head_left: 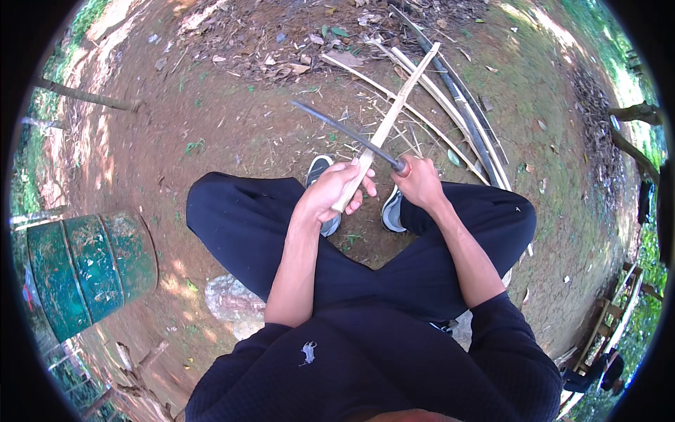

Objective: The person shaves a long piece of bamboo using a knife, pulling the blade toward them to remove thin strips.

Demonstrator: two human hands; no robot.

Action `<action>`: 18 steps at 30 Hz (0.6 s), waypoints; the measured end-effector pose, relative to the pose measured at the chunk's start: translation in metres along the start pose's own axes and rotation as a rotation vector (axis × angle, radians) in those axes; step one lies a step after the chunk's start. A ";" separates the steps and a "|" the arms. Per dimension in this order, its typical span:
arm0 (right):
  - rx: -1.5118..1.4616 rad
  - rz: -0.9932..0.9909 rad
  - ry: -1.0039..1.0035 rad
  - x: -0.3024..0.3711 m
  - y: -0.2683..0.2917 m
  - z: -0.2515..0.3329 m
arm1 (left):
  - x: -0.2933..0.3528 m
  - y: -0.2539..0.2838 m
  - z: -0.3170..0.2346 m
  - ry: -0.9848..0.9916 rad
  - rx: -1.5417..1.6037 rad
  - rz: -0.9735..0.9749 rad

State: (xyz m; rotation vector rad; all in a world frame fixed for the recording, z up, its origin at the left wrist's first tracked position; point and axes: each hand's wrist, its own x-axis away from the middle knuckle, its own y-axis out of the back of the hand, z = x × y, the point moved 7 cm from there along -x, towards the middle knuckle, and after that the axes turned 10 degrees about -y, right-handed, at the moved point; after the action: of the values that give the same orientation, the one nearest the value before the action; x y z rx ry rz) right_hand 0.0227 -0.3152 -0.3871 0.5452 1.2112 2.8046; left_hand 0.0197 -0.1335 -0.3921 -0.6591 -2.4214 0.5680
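Wears a dark navy, nearly black top (394, 352) with finely textured, half-length sleeves (517, 341), and displays a small, pale-grey, horse-like emblem (308, 353) on the left of its front. Also has on loose, full-cut trousers (242, 221) in plain dark navy, softly creased and marked by a tiny whitish fleck (518, 209) on the right side. Finishes below in grey sneakers (318, 167) with whitish soles (389, 222), and leaves the left hand (329, 190) and right hand (422, 183) bare.
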 end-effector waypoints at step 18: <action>0.130 -0.148 0.180 -0.002 -0.019 0.004 | 0.008 -0.007 -0.004 -0.064 -0.048 -0.036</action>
State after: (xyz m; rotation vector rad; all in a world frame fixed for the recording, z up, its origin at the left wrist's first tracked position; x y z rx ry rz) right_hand 0.0241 -0.2995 -0.3983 0.2007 1.4097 2.7120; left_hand 0.0141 -0.1335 -0.3828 -0.6240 -2.5082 0.5256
